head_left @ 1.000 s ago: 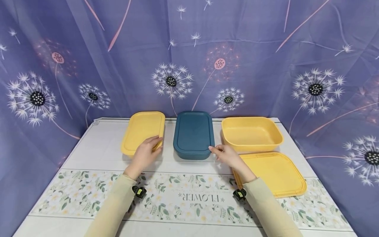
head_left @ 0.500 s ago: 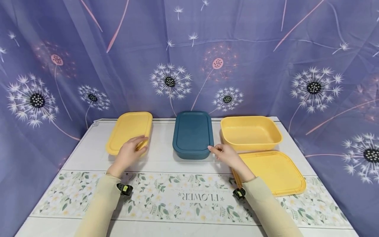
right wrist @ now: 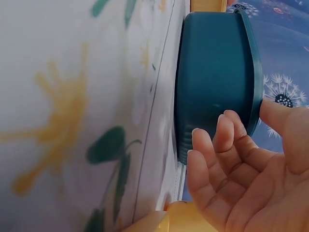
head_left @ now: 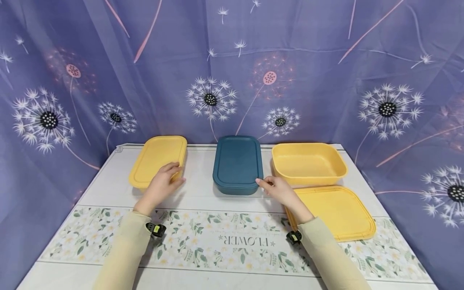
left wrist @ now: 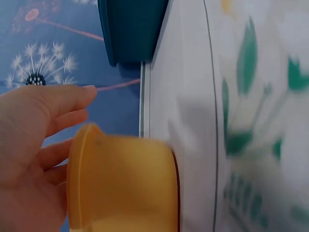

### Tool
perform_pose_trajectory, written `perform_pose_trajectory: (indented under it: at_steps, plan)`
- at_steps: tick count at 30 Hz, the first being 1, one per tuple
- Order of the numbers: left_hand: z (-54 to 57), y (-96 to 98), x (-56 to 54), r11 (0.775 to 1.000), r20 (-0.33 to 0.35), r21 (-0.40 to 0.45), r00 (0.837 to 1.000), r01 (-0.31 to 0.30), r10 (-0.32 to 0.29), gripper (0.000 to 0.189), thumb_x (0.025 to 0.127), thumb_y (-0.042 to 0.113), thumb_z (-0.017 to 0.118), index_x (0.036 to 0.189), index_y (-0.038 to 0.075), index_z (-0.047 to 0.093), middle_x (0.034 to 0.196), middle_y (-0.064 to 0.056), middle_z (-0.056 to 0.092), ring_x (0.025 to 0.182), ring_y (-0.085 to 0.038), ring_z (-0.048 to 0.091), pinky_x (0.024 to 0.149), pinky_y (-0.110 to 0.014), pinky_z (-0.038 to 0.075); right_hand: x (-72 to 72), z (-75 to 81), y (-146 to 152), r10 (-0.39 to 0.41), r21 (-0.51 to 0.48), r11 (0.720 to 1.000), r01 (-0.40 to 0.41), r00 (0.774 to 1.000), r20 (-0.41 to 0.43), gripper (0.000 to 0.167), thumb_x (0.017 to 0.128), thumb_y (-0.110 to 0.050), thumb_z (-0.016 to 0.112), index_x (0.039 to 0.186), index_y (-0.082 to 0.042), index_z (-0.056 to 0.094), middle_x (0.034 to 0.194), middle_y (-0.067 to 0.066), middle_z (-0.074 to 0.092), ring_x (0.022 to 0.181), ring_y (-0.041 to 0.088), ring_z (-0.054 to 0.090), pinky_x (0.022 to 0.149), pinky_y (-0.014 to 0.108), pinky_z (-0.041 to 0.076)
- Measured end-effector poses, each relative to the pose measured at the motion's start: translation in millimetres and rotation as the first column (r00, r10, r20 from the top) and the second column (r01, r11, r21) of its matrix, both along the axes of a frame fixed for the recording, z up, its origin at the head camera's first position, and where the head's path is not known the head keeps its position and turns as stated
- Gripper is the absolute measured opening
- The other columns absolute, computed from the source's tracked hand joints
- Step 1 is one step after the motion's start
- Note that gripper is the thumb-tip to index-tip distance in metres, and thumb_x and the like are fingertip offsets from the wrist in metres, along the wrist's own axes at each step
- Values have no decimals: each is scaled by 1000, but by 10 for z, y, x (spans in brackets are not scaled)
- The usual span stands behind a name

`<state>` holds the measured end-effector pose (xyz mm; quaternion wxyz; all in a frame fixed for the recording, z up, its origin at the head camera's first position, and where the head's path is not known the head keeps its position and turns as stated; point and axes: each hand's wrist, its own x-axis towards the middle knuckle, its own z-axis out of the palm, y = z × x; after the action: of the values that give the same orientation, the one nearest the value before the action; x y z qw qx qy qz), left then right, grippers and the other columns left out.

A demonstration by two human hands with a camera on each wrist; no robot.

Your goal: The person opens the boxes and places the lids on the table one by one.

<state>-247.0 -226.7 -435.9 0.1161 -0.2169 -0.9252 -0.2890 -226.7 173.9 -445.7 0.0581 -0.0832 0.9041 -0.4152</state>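
- Location: blue box (head_left: 237, 161) on surface (head_left: 199, 181), 10 o'clock from right hand (head_left: 279, 191), the nearer; long axis 12–6.
- Right hand: thumb and index pinch lid rim (right wrist: 257, 72) near 5 o'clock corner.
- Left hand (head_left: 161, 187): loosely spread at yellow box (head_left: 156, 157), 5 o'clock corner; contact unclear.

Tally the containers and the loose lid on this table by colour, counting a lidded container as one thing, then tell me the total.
Yellow: 3 (lidded yellow container, open yellow container, loose yellow lid)
Dark teal: 1 (lidded teal container)
Total: 4
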Motion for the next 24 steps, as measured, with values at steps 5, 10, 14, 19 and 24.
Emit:
perform_pose_trajectory:
  at_steps: [5, 10, 14, 19, 24]
  plan:
    - [-8, 168, -25, 999, -29, -10, 999, 39, -39, 42, 94, 14, 72, 131, -4, 64, 145, -28, 49, 142, -47, 33, 116, -60, 26, 5, -18, 21, -1, 1, 1000, 1, 1000, 5, 55, 101, -55, 54, 96, -2, 68, 79, 12, 65, 63, 18, 53, 57, 31, 43]
    - [-18, 387, -85, 985, -80, -67, 983, 158, -163, 40, 94, 14, 73, 131, 0, 65, 143, -24, 53, 139, -44, 40, 114, -57, 33, 1, -43, 27, -14, 4, 1000, 14, 1000, 19, 58, 99, -60, 54, 94, -4, 68, 80, 11, 66, 65, 19, 54, 57, 31, 43]
    - [-5, 540, -106, 961, -53, -80, 961, 266, -271, 41, 94, 13, 74, 132, 2, 65, 144, -22, 53, 139, -40, 43, 112, -55, 37, 7, -47, 26, -12, -2, 1000, 12, 1000, 8, 56, 100, -58, 54, 89, -5, 68, 75, 8, 64, 62, 19, 51, 56, 31, 42]
    - [9, 670, -104, 942, 60, -85, 946, 323, -319, 45, 98, 19, 70, 139, 5, 61, 151, -14, 48, 141, -31, 42, 112, -48, 40, 23, -25, 10, -6, -11, 1000, 6, 1000, -3, 54, 101, -55, 53, 85, -6, 68, 72, 5, 63, 61, 19, 52, 56, 32, 42]
    - [-5, 714, -120, 948, 111, -52, 945, 314, -307, 46, 98, 23, 68, 141, 8, 60, 152, -8, 48, 143, -25, 41, 113, -45, 39, 36, -12, 0, 3, -12, 1000, -3, 1000, -1, 53, 103, -53, 51, 87, -7, 70, 73, 4, 64, 63, 19, 56, 58, 33, 45]
